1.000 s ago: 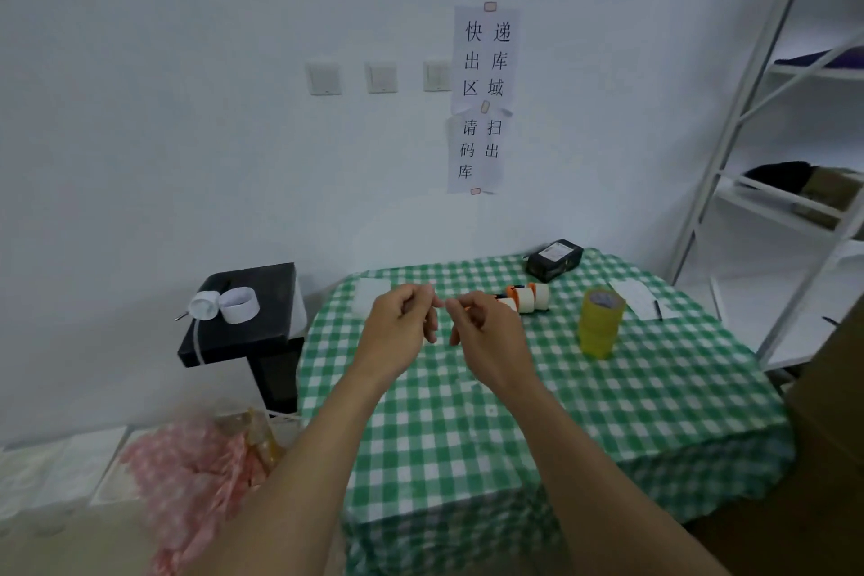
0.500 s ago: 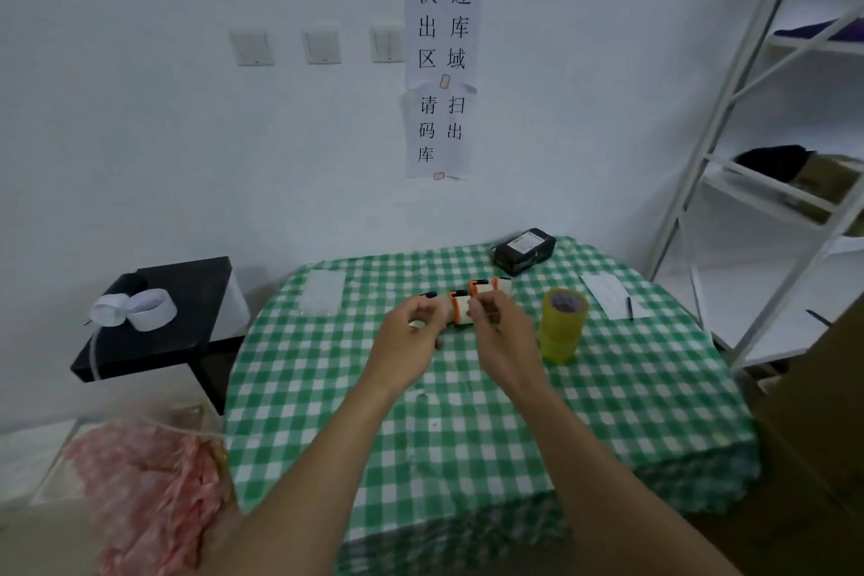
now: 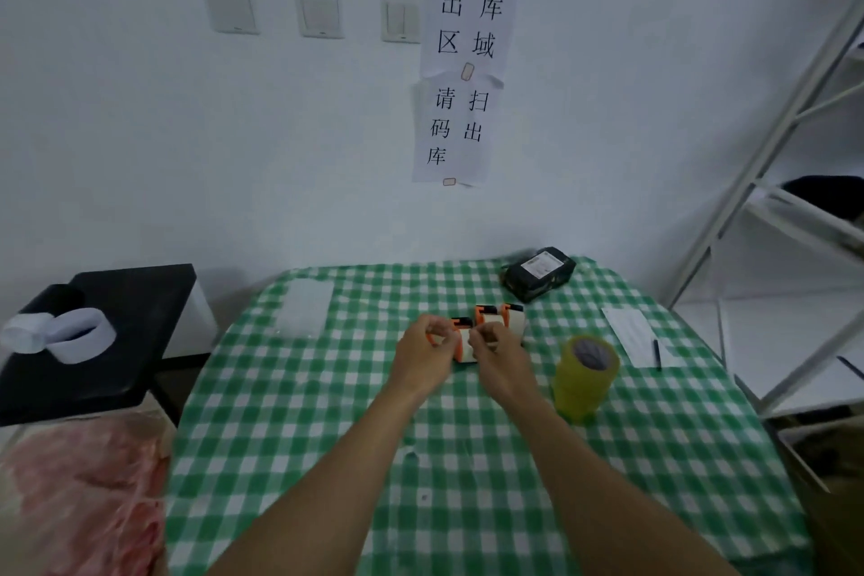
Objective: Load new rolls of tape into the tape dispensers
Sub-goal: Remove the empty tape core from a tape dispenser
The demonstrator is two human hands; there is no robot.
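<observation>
Three small orange-and-white tape dispensers stand in a row in the middle of the green checked table (image 3: 290, 426). The nearest dispenser (image 3: 463, 340) sits between my two hands, slightly apart from the middle dispenser (image 3: 487, 317) and the right dispenser (image 3: 513, 318). My left hand (image 3: 421, 358) pinches its left side with curled fingers. My right hand (image 3: 500, 355) pinches its right side; my fingers hide the exact contact. A stack of yellow tape rolls (image 3: 586, 377) stands upright just right of my right hand.
A black package (image 3: 537, 274) lies at the table's back, a paper with a pen (image 3: 633, 337) at the right, a clear sheet (image 3: 304, 304) at the back left. White tape rolls (image 3: 77, 334) rest on a black side table (image 3: 121, 369). Pink bag (image 3: 79, 496) lower left, white shelf (image 3: 766, 201) right.
My hands have come down from mid-air to the dispensers and closed around the nearest one. The view has tilted down and moved closer to the table.
</observation>
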